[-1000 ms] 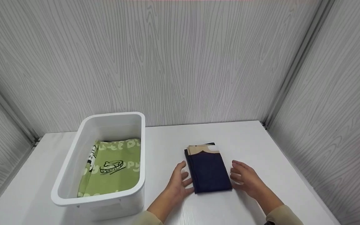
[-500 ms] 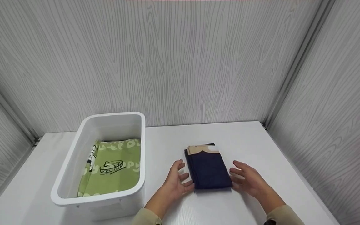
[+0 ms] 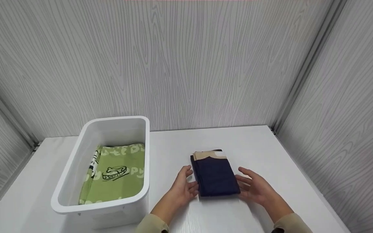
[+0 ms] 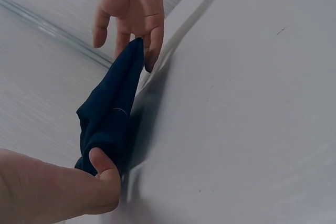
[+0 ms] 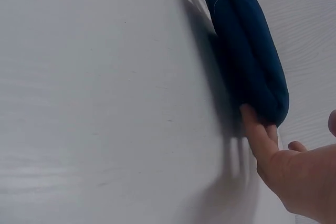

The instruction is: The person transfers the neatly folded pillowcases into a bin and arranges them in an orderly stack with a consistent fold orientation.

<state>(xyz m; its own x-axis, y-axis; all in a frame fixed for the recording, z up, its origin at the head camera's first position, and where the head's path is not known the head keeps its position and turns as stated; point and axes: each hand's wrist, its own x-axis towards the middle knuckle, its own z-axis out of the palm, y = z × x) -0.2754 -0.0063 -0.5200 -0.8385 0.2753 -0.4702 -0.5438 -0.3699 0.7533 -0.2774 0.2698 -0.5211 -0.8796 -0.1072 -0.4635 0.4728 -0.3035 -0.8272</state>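
Note:
A folded navy cloth (image 3: 215, 177) with a beige and white strip at its far end lies flat on the white table (image 3: 264, 152). My left hand (image 3: 183, 186) lies against the cloth's left edge, fingers relaxed; in the left wrist view its thumb (image 4: 102, 169) touches the cloth (image 4: 110, 114). On the other side my right hand (image 3: 256, 187) meets the right edge. The right wrist view shows its straight fingers (image 5: 260, 140) at the base of the cloth's rounded fold (image 5: 252, 61). Neither hand wraps around the cloth. The right hand (image 4: 131, 9) also shows in the left wrist view.
A white plastic bin (image 3: 115, 119) stands on the table's left half with a folded green printed cloth (image 3: 117, 174) inside. Grey wood-grain panels wall in the back and both sides. Bare tabletop lies behind and to the right of the navy cloth.
Both hands have drawn inward until their fingers meet the navy cloth's left and right edges. The cloth has hardly shifted, and the bin has not moved.

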